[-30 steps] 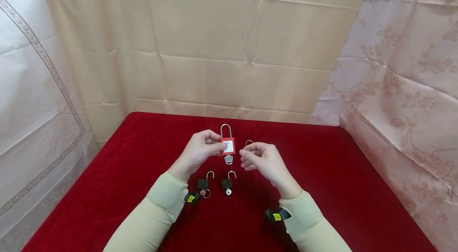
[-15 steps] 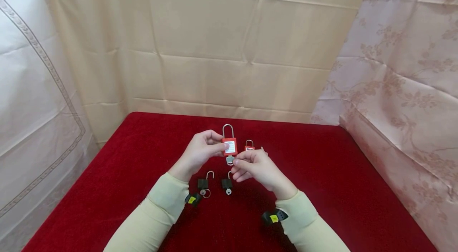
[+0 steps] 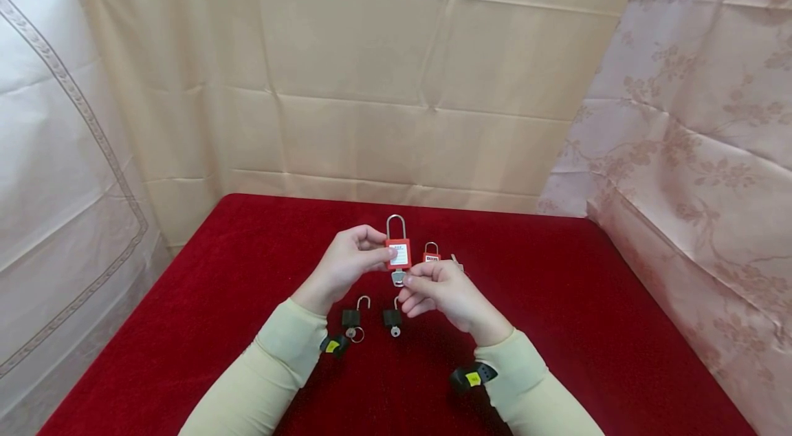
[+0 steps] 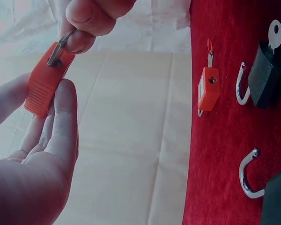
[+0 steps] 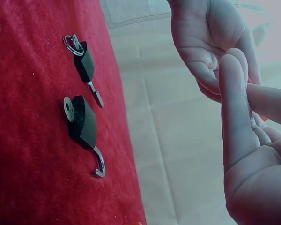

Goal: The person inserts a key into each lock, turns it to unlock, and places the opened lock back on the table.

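Note:
My left hand [image 3: 346, 264] holds a red padlock [image 3: 399, 252] with a white label above the table, thumb on the front. Its metal shackle points up. A silver key [image 3: 398, 278] sticks out of its bottom; in the left wrist view the key [image 4: 61, 48] sits in the keyhole. My right hand [image 3: 448, 295] pinches that key between thumb and forefinger, as the left wrist view shows. In the right wrist view, the fingers of my right hand [image 5: 253, 140] hide most of the padlock. Two black padlocks [image 3: 350, 318] with raised shackles lie nearer to me.
Another red padlock [image 3: 431, 256] lies on the red cloth [image 3: 526, 285] behind my right hand, with a loose key [image 3: 457, 262] beside it. Each black padlock has a key in it; the left one carries a ring [image 3: 356, 335]. Pale curtains [image 3: 371, 78] surround the table.
My right hand has come left and slightly down onto the key, uncovering the other red padlock and the loose key. The held padlock has shifted slightly to the right.

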### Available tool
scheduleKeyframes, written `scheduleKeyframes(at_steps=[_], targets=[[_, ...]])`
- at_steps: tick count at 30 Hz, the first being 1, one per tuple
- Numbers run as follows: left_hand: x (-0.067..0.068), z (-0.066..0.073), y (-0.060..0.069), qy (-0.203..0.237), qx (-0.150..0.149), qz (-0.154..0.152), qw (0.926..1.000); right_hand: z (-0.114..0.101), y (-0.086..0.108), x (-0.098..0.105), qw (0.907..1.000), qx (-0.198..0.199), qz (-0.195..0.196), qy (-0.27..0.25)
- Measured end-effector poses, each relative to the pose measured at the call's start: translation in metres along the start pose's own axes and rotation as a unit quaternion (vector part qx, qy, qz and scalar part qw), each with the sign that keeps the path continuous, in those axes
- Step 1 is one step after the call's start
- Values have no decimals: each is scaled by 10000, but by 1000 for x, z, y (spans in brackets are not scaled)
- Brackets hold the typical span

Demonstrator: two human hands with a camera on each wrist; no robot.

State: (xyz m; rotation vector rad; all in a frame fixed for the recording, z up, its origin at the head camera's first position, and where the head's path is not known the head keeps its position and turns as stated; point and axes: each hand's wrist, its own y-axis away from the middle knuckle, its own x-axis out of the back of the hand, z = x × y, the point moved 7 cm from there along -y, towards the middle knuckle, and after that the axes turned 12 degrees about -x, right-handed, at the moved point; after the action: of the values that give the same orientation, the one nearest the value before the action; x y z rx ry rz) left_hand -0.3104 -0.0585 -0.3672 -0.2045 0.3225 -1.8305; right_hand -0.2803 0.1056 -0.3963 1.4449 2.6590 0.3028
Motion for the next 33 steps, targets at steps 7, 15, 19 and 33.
scheduleKeyframes(at_steps=[7,15,19,33], targets=[[-1,1,0,188,-71,32,9998,2,-1,-1,9994,73,-76,-320],[-1,4,1,298,-132,49,9995,5,-3,-7,9959,238,-326,-806],[-2,5,1,424,-164,51,9990,7,-4,-10,9931,234,-454,-1060],[-6,6,2,786,-364,13,9962,9,-4,-26,9617,61,-1445,-2329]])
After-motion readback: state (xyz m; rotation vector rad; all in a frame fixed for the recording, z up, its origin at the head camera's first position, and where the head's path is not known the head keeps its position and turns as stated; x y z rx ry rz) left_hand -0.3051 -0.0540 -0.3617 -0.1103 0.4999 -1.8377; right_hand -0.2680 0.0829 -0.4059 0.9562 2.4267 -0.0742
